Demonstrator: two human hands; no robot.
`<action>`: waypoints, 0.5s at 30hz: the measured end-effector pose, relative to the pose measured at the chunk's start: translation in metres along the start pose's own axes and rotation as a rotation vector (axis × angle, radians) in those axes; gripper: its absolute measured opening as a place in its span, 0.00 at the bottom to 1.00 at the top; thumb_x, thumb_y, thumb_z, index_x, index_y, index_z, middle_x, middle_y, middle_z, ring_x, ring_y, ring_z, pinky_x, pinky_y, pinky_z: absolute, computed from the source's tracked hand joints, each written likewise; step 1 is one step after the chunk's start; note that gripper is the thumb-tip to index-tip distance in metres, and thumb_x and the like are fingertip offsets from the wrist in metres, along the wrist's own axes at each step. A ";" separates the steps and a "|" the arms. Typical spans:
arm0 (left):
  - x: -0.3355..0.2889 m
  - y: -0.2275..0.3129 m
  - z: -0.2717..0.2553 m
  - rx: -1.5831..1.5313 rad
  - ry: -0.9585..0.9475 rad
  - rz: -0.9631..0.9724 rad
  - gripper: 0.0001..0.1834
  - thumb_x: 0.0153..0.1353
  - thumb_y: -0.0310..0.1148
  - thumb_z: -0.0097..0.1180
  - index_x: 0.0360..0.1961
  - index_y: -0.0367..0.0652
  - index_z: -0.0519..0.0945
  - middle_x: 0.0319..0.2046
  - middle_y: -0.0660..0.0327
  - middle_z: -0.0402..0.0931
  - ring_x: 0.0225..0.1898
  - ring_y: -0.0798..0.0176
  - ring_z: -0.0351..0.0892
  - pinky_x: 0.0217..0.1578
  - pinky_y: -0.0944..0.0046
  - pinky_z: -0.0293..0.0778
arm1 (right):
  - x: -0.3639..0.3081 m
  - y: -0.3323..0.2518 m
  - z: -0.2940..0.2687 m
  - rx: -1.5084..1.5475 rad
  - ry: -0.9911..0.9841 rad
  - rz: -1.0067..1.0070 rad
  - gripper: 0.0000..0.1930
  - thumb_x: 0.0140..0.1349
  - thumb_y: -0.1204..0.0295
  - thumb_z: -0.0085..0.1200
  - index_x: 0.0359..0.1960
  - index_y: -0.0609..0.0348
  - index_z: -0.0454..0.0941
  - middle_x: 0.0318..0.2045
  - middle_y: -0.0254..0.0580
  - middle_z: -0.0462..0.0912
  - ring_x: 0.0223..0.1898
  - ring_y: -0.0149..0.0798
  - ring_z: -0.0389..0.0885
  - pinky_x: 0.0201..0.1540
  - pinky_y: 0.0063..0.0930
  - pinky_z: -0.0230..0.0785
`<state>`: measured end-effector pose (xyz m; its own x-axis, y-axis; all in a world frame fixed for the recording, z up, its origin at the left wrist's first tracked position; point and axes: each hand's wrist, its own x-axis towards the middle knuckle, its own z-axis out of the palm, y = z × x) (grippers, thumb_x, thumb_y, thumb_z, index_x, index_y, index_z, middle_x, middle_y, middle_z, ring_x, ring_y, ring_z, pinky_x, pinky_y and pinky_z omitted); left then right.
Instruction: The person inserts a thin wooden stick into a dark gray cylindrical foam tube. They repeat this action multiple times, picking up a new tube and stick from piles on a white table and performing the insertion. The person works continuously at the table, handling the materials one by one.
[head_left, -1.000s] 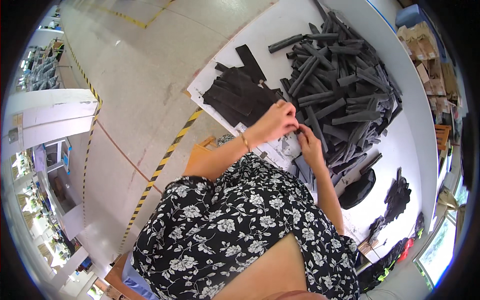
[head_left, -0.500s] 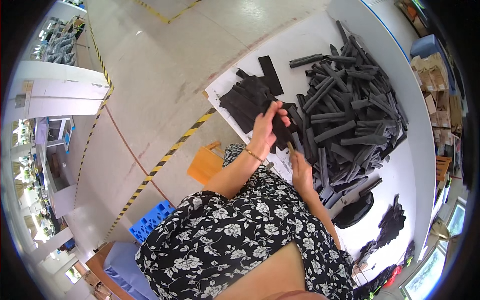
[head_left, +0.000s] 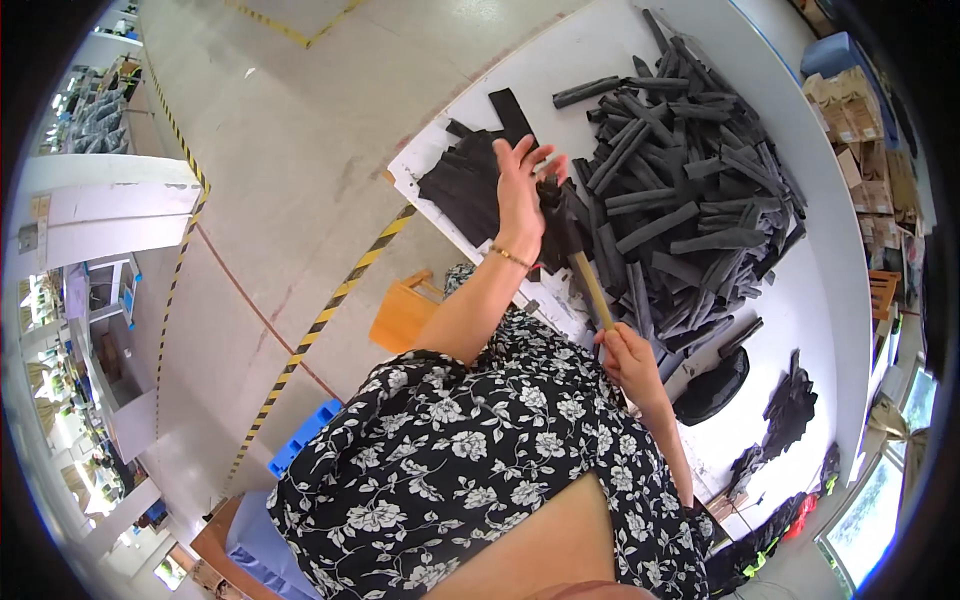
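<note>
My right hand (head_left: pixel 630 360) is closed around the near end of a light wooden stick (head_left: pixel 594 290). The far end of that stick runs into a bunched black cloth piece (head_left: pixel 563 222). Beside the cloth my left hand (head_left: pixel 520 205) is open, its fingers spread and stretched away from me; whether its palm touches the cloth I cannot tell. Flat black cloth strips (head_left: pixel 455 190) lie stacked on the white table (head_left: pixel 800 345) just left of this hand. To the right spreads a large heap of dark grey cloth tubes (head_left: pixel 690 190).
A black mesh pouch (head_left: pixel 713 388) and crumpled dark cloth (head_left: pixel 790 400) lie on the table's near right. A raised white panel (head_left: pixel 835 220) bounds its right side. An orange wooden stool (head_left: pixel 405 315) and a blue plastic crate (head_left: pixel 305 437) stand left, below the table's edge.
My right hand has drawn back toward me, and more of the stick shows. My left hand's fingers have opened and spread beside the cloth. The whole view has shifted slightly.
</note>
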<state>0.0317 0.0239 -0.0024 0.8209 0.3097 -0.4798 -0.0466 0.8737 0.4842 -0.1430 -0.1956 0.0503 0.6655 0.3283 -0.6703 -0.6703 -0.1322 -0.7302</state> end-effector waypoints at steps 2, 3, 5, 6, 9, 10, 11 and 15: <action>-0.023 -0.001 -0.009 -0.082 -0.133 -0.335 0.36 0.64 0.66 0.42 0.49 0.39 0.70 0.31 0.55 0.77 0.31 0.50 0.80 0.35 0.52 0.79 | 0.014 0.003 0.000 0.015 0.047 -0.006 0.13 0.74 0.64 0.41 0.40 0.59 0.75 0.17 0.23 0.63 0.13 0.18 0.56 0.16 0.14 0.47; -0.030 -0.019 -0.023 -0.037 -0.204 -0.442 0.38 0.62 0.67 0.44 0.51 0.40 0.70 0.35 0.52 0.79 0.32 0.45 0.81 0.32 0.48 0.79 | 0.020 0.001 0.003 0.029 0.072 -0.010 0.13 0.73 0.65 0.41 0.39 0.59 0.75 0.17 0.24 0.65 0.15 0.19 0.58 0.17 0.16 0.49; -0.062 -0.031 -0.012 0.386 -0.201 -0.452 0.28 0.63 0.58 0.53 0.41 0.40 0.75 0.25 0.57 0.78 0.21 0.58 0.79 0.21 0.60 0.75 | 0.032 0.024 -0.004 -0.387 0.127 -0.286 0.11 0.72 0.67 0.41 0.40 0.60 0.75 0.16 0.31 0.67 0.17 0.27 0.66 0.20 0.26 0.58; -0.048 -0.022 -0.021 0.270 -0.219 -0.495 0.22 0.64 0.52 0.56 0.39 0.40 0.75 0.17 0.65 0.70 0.13 0.71 0.67 0.14 0.70 0.61 | 0.030 0.026 0.001 -0.601 0.157 -0.435 0.11 0.72 0.68 0.41 0.41 0.61 0.74 0.16 0.36 0.68 0.18 0.32 0.70 0.22 0.30 0.61; -0.004 -0.007 -0.029 0.119 -0.110 -0.329 0.16 0.67 0.45 0.54 0.40 0.42 0.75 0.12 0.74 0.57 0.10 0.78 0.52 0.13 0.74 0.49 | 0.010 0.004 0.021 -0.693 0.191 -0.380 0.10 0.71 0.70 0.40 0.39 0.62 0.73 0.17 0.48 0.72 0.22 0.44 0.76 0.28 0.39 0.67; -0.002 -0.012 -0.031 0.111 -0.097 -0.375 0.15 0.68 0.44 0.54 0.41 0.43 0.75 0.11 0.75 0.57 0.09 0.78 0.51 0.13 0.73 0.49 | 0.007 0.003 0.021 -0.750 0.246 -0.389 0.09 0.70 0.71 0.39 0.38 0.62 0.72 0.19 0.51 0.73 0.24 0.47 0.78 0.29 0.41 0.67; 0.002 -0.018 -0.031 0.119 -0.071 -0.401 0.14 0.68 0.44 0.53 0.41 0.43 0.74 0.11 0.75 0.57 0.09 0.78 0.51 0.12 0.73 0.49 | 0.007 0.004 0.013 -0.741 0.234 -0.434 0.09 0.70 0.71 0.40 0.38 0.62 0.72 0.19 0.48 0.71 0.22 0.44 0.75 0.27 0.39 0.65; -0.004 -0.033 -0.027 0.103 -0.114 -0.466 0.14 0.69 0.43 0.51 0.44 0.42 0.74 0.11 0.75 0.57 0.09 0.77 0.51 0.12 0.73 0.49 | -0.007 0.003 -0.003 -0.321 -0.014 -0.110 0.11 0.71 0.68 0.41 0.36 0.59 0.73 0.16 0.31 0.65 0.17 0.28 0.62 0.21 0.24 0.57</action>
<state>0.0145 0.0039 -0.0365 0.7983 -0.1534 -0.5825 0.3922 0.8663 0.3094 -0.1484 -0.2006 0.0524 0.7220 0.3700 -0.5847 -0.4552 -0.3824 -0.8041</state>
